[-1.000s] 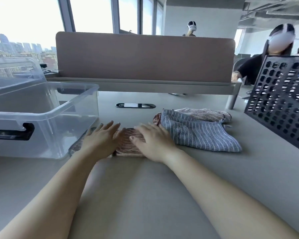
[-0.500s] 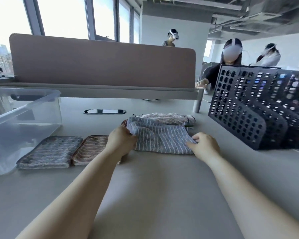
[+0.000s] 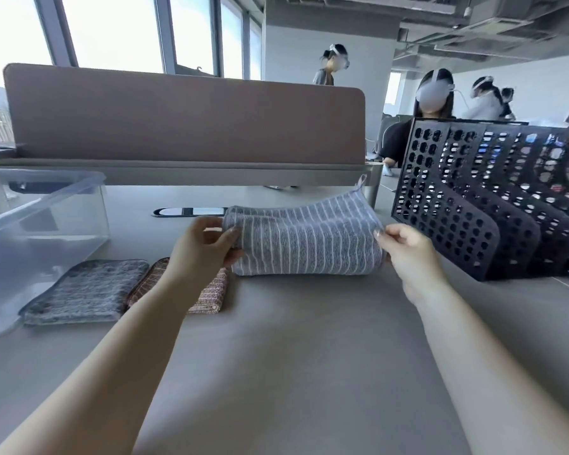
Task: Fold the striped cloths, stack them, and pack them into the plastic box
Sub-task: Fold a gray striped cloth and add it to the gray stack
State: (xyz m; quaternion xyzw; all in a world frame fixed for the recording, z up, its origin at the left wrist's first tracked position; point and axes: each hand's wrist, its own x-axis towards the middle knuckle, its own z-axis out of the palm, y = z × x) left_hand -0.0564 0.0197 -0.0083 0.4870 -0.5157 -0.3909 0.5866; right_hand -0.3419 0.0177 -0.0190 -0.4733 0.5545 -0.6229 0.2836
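You are holding the blue striped cloth (image 3: 304,239) up off the counter (image 3: 293,356), your left hand (image 3: 204,247) pinching its left end and your right hand (image 3: 404,251) pinching its right end, both clenched on fabric. The cloth is hanging doubled between them near the middle of the counter, its lower edge just brushing or just clear of the surface; hard to say which. It is looking soft, light and limp, sagging wherever it is unsupported, so grip at the corners and keep it taut, or the fold will likely slump. A hanging loop is showing at the upper right corner. Half a second ago the same cloth was lying flat on the counter with your hands just reaching its two ends; now it is raised and stretched. The folded grey cloth (image 3: 86,292) and the folded red striped cloth (image 3: 207,293) are sitting side by side toward the counter's left edge, unmoved, beside the plastic box (image 3: 40,221). The black perforated rack (image 3: 480,205) is standing at the right edge.
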